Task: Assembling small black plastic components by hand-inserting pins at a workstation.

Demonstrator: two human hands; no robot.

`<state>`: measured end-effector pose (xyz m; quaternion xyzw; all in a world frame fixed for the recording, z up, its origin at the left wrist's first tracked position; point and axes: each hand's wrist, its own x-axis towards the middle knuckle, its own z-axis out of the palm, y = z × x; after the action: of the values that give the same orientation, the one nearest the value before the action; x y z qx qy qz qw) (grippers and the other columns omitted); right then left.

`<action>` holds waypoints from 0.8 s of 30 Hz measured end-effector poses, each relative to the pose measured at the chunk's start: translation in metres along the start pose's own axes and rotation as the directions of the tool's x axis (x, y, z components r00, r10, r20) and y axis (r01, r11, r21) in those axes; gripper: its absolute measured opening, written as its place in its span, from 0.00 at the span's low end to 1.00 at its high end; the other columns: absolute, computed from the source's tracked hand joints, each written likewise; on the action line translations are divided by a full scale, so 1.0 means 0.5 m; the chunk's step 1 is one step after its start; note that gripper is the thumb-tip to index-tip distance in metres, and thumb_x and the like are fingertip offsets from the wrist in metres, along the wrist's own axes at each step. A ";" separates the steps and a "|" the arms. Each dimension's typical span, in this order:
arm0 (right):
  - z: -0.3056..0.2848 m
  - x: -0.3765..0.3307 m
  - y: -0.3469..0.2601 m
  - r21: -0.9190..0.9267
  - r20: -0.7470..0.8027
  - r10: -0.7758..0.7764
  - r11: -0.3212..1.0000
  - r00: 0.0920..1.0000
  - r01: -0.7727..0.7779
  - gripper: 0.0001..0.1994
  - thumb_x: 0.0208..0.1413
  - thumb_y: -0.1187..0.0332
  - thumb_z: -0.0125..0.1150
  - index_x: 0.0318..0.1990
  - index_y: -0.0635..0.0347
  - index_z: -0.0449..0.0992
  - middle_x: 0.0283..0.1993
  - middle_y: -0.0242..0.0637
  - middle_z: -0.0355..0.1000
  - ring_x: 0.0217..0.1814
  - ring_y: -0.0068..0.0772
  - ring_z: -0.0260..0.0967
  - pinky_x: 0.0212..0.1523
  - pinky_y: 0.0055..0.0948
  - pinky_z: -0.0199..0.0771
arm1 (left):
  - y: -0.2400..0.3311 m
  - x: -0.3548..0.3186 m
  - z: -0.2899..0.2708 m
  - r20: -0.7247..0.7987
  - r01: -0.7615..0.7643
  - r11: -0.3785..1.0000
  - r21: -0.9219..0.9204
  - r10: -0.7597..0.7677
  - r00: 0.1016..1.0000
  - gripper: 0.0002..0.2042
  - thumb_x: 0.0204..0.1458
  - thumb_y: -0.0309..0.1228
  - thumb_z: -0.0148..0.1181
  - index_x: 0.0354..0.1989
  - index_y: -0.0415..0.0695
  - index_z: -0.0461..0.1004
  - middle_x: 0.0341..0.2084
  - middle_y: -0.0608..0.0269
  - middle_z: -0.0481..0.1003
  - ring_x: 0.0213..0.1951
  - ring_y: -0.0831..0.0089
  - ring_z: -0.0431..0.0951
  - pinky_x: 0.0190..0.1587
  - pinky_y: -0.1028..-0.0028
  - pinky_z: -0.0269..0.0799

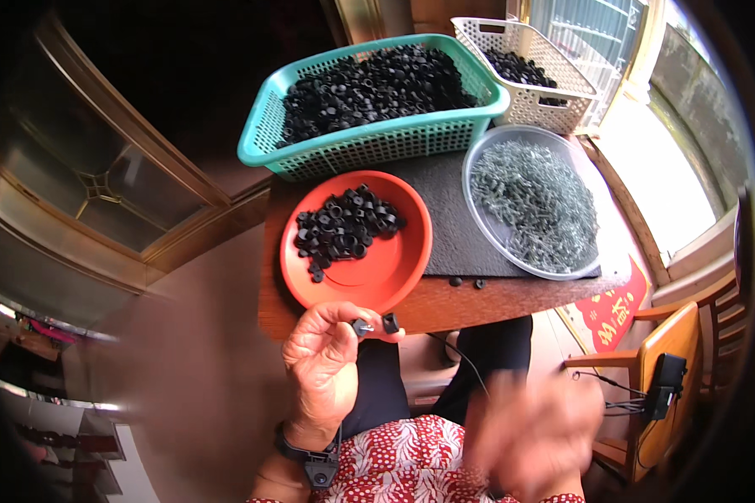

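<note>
Keep your left hand (327,360) pinching the two black caps (376,325) steadily at the red dish's (398,268) 6 o'clock; your right hand (533,432) is blurred, grip unclear.

The wooden table (445,306) bears a dark mat (453,218), red dish (394,268), two baskets and a clear bowl (478,159).

Bright daylight pours through the window (688,180) on the right, washing out its wooden frame. A wooden chair (667,352) stands below it. On the left, a glazed wooden door (101,189) catches dim reflections. The small wooden bench (512,295) sits between, its brown edge lit.
</note>
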<state>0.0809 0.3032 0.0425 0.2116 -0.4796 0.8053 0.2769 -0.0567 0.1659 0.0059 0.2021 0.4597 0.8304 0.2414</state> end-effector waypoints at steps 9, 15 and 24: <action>-0.027 0.009 0.087 -0.665 -0.390 0.046 0.677 0.920 -0.315 0.13 0.42 0.71 0.69 0.37 0.63 0.76 0.32 0.35 0.72 0.32 0.30 0.66 0.31 0.25 0.66 | -0.002 -0.009 0.038 0.055 0.020 0.998 0.060 -0.024 0.998 0.13 0.53 0.33 0.58 0.37 0.34 0.68 0.31 0.52 0.74 0.37 0.67 0.73 0.47 0.68 0.68; -0.032 0.006 0.090 -0.696 -0.345 0.018 0.666 0.939 -0.268 0.10 0.44 0.74 0.67 0.36 0.63 0.76 0.30 0.34 0.72 0.29 0.27 0.64 0.31 0.24 0.65 | -0.006 -0.016 0.040 0.055 0.006 0.992 0.126 -0.013 0.998 0.13 0.53 0.33 0.59 0.37 0.33 0.68 0.32 0.52 0.73 0.37 0.69 0.72 0.47 0.70 0.66; -0.044 -0.031 0.117 0.039 -0.479 0.231 0.969 0.847 -0.243 0.13 0.48 0.82 0.62 0.43 0.70 0.74 0.39 0.36 0.71 0.41 0.23 0.69 0.44 0.23 0.71 | -0.008 -0.017 0.048 0.021 0.053 0.973 0.224 -0.059 0.998 0.13 0.53 0.33 0.59 0.38 0.33 0.69 0.29 0.56 0.73 0.29 0.70 0.74 0.35 0.73 0.72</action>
<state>0.0531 0.2965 -0.0154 -0.0586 -0.4277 0.8547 0.2881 -0.0359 0.1786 0.0135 0.2264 0.5523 0.7635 0.2466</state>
